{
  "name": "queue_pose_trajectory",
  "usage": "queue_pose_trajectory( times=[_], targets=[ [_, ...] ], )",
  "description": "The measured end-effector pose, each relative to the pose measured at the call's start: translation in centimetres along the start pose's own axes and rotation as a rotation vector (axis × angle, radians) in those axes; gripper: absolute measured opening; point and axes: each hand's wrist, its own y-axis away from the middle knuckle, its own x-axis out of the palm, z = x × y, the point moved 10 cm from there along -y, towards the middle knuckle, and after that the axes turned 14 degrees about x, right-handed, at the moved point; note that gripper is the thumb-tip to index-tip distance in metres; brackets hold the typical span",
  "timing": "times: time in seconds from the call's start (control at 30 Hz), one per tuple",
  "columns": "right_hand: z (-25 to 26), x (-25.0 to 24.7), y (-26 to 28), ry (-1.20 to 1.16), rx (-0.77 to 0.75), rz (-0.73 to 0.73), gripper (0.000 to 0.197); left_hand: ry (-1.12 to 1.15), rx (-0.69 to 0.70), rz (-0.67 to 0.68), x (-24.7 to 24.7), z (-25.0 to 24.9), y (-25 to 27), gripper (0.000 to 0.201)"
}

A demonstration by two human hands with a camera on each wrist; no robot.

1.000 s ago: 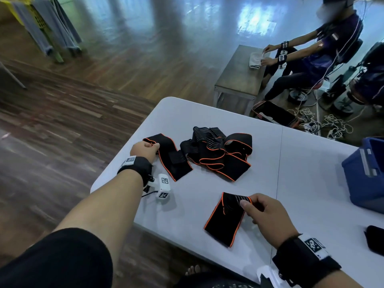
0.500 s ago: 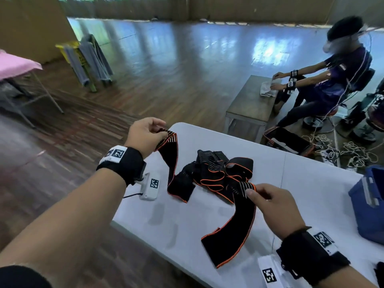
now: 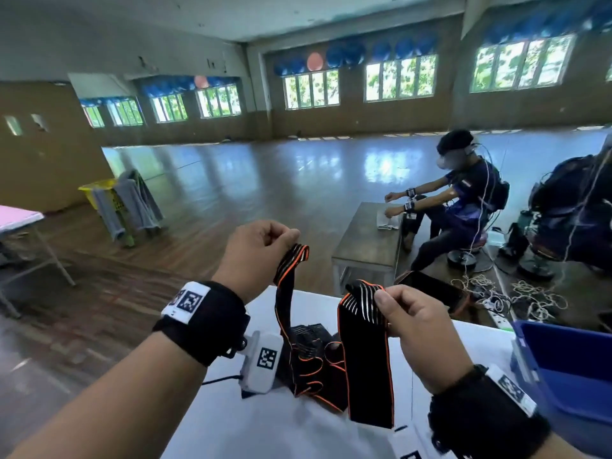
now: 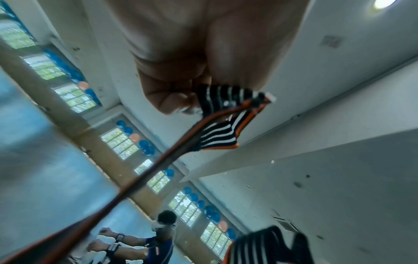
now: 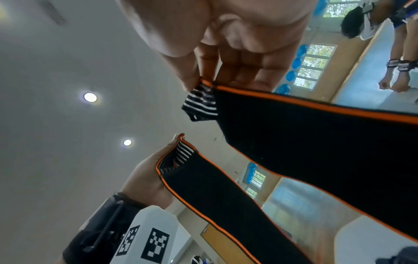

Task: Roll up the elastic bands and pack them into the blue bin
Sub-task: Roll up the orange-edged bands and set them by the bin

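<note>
My left hand (image 3: 287,240) is raised above the white table (image 3: 298,432) and pinches the striped end of a black, orange-edged elastic band (image 3: 284,293). That band hangs down into the pile of bands (image 3: 314,359) on the table. My right hand (image 3: 381,301) pinches the striped end of a second band (image 3: 364,359), whose lower end dangles free just over the table. The left wrist view shows my left hand (image 4: 192,96) holding its band (image 4: 217,132). In the right wrist view my right hand (image 5: 208,80) grips the wide band (image 5: 305,135). The blue bin (image 3: 569,369) stands at the right edge.
Beyond the table another person (image 3: 463,200) sits at a low bench (image 3: 367,240). A black tray (image 3: 430,289) and tangled cables (image 3: 523,293) lie on the floor behind the table. A yellow basket with grey cloths (image 3: 116,207) stands far left.
Both hands have risen from the table, each lifting a band by its end. The right band now hangs full length. The head view has tilted up towards the room.
</note>
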Motion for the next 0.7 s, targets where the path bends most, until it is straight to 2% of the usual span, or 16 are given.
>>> queue_pose_trajectory(
  times=[0.17, 0.37, 0.47, 0.6, 0.7],
  targets=[
    [2.3, -3.0, 1.0, -0.118, -0.012, -0.044, 0.016, 0.094, 0.024, 0.012, 6.5, -3.1, 0.1, 0.022],
    [1.8, -7.3, 2.5, -0.194, 0.039, -0.166, 0.009, 0.070, 0.066, 0.062, 14.8, -5.1, 1.8, 0.054],
    [1.3, -9.6, 3.5, -0.178, 0.046, -0.225, 0.013, 0.113, 0.103, 0.063, 17.7, -6.6, 2.1, 0.064],
    [1.0, -12.8, 4.9, -0.065, 0.013, -0.335, 0.011, 0.167, 0.133, 0.078, 20.4, -8.3, 2.4, 0.061],
    [0.3, -15.1, 6.0, -0.114, 0.043, -0.398, 0.007, 0.235, 0.126, 0.099, 22.1, -9.6, 3.0, 0.059]
  ],
)
